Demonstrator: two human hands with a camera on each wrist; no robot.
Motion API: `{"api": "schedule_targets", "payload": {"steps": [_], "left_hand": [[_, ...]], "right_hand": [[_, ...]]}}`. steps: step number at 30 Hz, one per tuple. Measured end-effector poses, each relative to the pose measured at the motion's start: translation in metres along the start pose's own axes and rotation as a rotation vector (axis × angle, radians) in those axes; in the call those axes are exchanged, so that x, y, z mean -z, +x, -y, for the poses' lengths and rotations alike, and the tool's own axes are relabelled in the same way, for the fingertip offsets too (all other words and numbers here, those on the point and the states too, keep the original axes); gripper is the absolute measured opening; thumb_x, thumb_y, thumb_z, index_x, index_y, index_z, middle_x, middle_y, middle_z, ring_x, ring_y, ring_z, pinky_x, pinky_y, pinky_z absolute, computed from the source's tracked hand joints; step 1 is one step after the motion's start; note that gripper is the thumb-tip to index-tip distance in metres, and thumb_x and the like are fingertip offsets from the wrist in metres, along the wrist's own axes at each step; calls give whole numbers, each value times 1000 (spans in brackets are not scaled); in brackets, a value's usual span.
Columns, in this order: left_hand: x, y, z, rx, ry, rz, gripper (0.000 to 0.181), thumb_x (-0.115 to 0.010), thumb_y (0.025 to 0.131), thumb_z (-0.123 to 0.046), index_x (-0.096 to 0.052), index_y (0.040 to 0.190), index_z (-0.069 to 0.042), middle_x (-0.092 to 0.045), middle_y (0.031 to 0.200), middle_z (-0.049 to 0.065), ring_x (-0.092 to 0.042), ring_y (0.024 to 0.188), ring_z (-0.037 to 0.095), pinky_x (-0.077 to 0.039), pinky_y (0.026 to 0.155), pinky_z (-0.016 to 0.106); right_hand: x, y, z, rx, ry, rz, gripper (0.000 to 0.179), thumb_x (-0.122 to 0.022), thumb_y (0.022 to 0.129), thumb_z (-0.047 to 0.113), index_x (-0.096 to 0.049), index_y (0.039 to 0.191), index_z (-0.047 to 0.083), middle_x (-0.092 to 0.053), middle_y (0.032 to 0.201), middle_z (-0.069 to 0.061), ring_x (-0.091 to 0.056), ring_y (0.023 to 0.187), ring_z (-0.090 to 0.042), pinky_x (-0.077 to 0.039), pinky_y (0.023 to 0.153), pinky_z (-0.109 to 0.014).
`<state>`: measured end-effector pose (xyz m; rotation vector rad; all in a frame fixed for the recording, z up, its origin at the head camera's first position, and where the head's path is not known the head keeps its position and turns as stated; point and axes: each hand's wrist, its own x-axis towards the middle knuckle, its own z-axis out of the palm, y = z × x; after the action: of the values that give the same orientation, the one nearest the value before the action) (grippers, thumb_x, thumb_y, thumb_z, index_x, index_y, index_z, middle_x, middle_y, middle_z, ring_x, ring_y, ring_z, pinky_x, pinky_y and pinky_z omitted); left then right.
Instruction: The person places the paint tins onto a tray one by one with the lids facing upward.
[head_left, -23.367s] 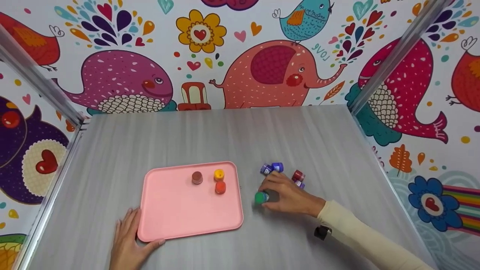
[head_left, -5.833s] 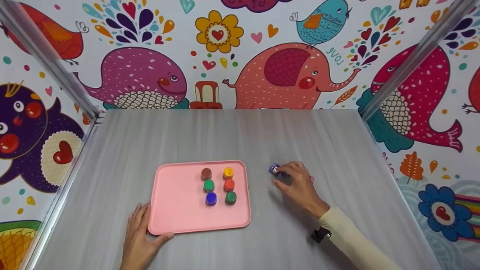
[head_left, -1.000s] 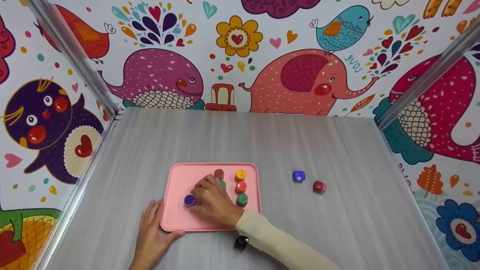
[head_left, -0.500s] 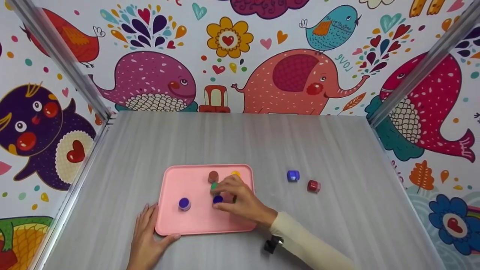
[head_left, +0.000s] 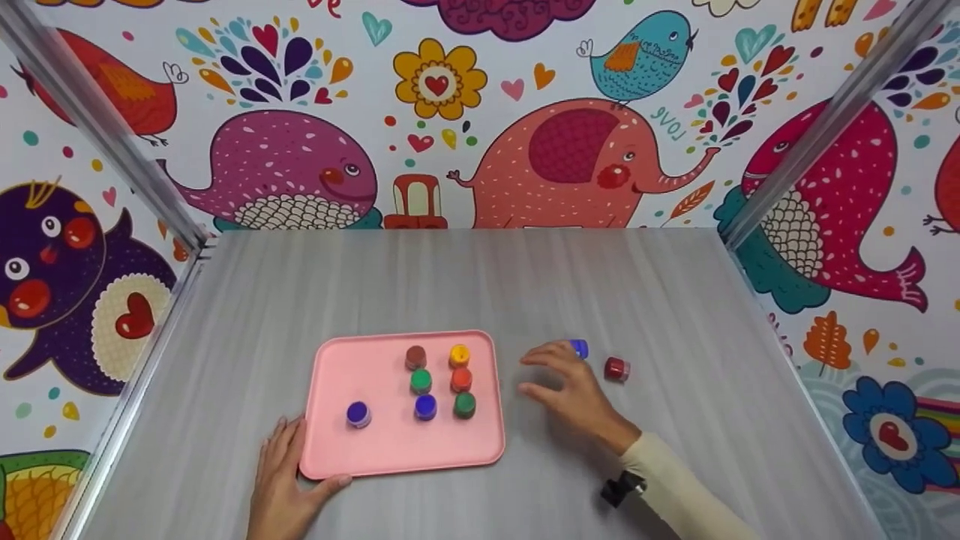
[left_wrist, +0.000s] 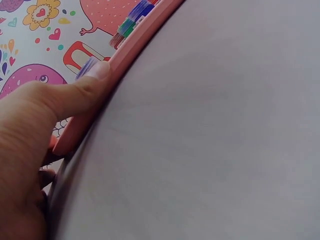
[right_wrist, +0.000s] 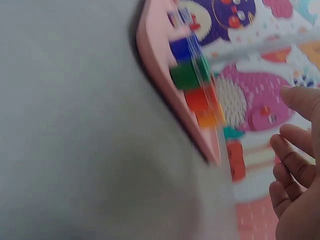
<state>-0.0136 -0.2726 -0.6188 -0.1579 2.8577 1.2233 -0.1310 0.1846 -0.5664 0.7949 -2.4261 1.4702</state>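
Note:
My left hand (head_left: 281, 480) spans the near left corner of a pink tray (head_left: 337, 352), its fingers along the left side and its thumb on the front rim. In the left wrist view the thumb (left_wrist: 82, 95) lies straight on the tray's edge. Small paint jars stand upright in the tray: a purple one (head_left: 358, 414) apart at left, then brown (head_left: 415, 358), green (head_left: 421, 381), blue (head_left: 425, 407), yellow (head_left: 460, 356), orange-red (head_left: 461, 379) and dark green (head_left: 464, 406). Right of the tray, my right hand (head_left: 577, 394) is empty, fingers spread, partly hiding a blue jar (head_left: 580, 348).
A dark red jar (head_left: 617, 369) lies on its side on the grey table (head_left: 450, 277), right of the blue one. Patterned walls with metal corner posts (head_left: 810, 135) enclose the table at the back and sides. A black strap device (head_left: 622, 489) sits on the right wrist.
Over the frames, green, blue, dark green and purple jars were placed in the tray. In the last second, my right hand let go of the purple jar and moved right, off the tray.

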Motion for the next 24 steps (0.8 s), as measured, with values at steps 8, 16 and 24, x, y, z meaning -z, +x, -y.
{"api": "schedule_targets", "payload": {"steps": [8,16,24], "left_hand": [[-6,-2,3,-118,4,-99,118,-98,80,-47,-39,165,9,-42,165,31,-21,160,59,-4,136,65],[-4,-6,0,-40,8,-58,122,-97,80,-53,-36,167,8,-39,168,31,-18,162,58,-3,136,65],[-9,-5,0,-87,3,-110,118,-99,79,-50,-41,165,7,-42,166,29,-22,161,55,-6,137,62]], "right_hand": [[53,-20,-23,21,-16,-163,38,-92,81,-9,-82,116,2,-78,117,-16,-61,109,-26,-44,85,-21],[86,-47,-43,-113,-132,-191,34,-92,85,-4,-84,116,6,-78,117,-8,-60,114,-19,-48,95,-15],[106,-65,-62,-194,-152,-229,37,-94,81,-5,-84,115,4,-77,119,-13,-56,119,-19,-38,102,-12]]}}
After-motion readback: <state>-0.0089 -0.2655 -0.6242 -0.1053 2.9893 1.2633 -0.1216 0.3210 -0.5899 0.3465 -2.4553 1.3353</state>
